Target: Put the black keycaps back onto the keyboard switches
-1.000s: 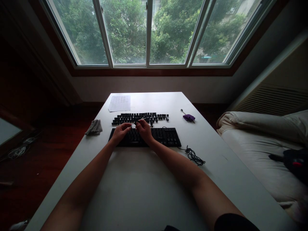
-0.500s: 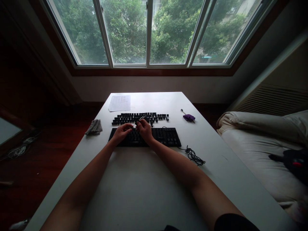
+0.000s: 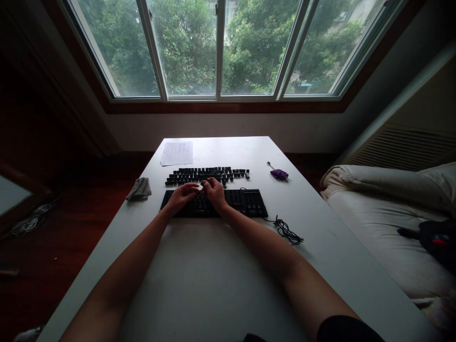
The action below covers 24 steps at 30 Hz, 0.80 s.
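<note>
A black keyboard (image 3: 245,203) lies across the middle of the white table (image 3: 213,275). Behind it, removed black keycaps (image 3: 208,174) are laid out in rows. Both of my hands hover over the keyboard's left half, fingertips meeting. My left hand (image 3: 181,196) is curled, its fingers pinched toward the right hand. My right hand (image 3: 214,191) is closed on a small dark thing at its fingertips, too small to name. The thin metal tool seen earlier is hidden now.
A sheet of paper (image 3: 177,152) lies at the table's far left, a grey cloth (image 3: 139,188) at the left edge. A purple object (image 3: 279,174) sits at the right, and the keyboard's coiled cable (image 3: 288,232) beside it. A bed (image 3: 392,223) stands to the right.
The thin shiny tool that stuck up between my hands is no longer visible. Both hands have dropped slightly and drawn closer together over the keyboard.
</note>
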### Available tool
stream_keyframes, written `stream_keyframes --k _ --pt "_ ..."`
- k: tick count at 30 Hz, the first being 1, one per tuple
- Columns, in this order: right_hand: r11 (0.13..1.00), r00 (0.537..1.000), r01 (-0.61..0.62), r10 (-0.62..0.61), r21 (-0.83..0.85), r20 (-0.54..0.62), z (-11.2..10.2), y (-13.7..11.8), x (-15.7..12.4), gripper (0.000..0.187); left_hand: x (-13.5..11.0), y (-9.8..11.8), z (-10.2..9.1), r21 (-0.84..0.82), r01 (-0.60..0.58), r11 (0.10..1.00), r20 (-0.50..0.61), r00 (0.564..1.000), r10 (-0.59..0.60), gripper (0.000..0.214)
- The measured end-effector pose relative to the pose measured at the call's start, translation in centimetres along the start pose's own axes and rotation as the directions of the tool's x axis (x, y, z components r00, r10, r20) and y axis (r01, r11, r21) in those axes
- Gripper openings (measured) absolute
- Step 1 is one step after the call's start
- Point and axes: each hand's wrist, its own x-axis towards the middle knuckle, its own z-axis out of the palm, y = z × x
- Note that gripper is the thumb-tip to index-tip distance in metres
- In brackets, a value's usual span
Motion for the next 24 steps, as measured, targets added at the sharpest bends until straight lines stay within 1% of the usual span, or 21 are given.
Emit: stream_keyframes --k 2,4,6,8,13,18,21,24 --pt "1.0 1.0 -0.012 0.012 -0.008 -0.01 0.0 0.1 0.1 0.031 0.0 -0.1 0.1 0.083 -0.034 0.996 -0.029 0.999 0.037 0.033" --pt "1.0 1.0 -0.015 0.014 -0.026 -0.024 0.0 0.3 0.1 0.031 0.0 -0.1 0.3 0.216 -0.061 0.975 -0.047 0.996 0.072 0.028" --pt "0.999 0.999 -0.014 0.012 -0.048 -0.03 -0.1 0.4 0.1 0.03 -0.1 0.1 0.5 0.347 -0.099 0.932 -0.036 0.992 0.119 0.025" --pt "0.998 0.999 -0.016 0.014 -0.065 -0.032 -0.2 0.5 0.2 0.03 -0.2 0.3 0.6 0.434 -0.151 0.888 0.0 0.986 0.168 0.025" --pt "0.997 0.999 -0.041 0.039 -0.066 -0.026 -0.3 0.9 0.4 0.029 -0.4 0.7 0.9 0.557 -0.239 0.795 0.069 0.968 0.242 0.028" --pt "0.999 0.999 -0.03 0.029 -0.045 -0.033 -0.2 1.1 0.5 0.029 -0.4 0.8 1.1 0.687 -0.274 0.673 0.136 0.958 0.252 0.031" --pt "0.999 0.999 -0.023 0.022 -0.046 -0.039 -0.2 1.0 0.5 0.029 -0.4 0.9 1.1 0.719 -0.299 0.628 0.169 0.951 0.259 0.027" --pt "0.998 0.999 -0.032 0.03 -0.057 -0.039 -0.1 0.8 0.4 0.029 -0.5 0.9 1.1 0.735 -0.313 0.601 0.183 0.946 0.269 0.026"
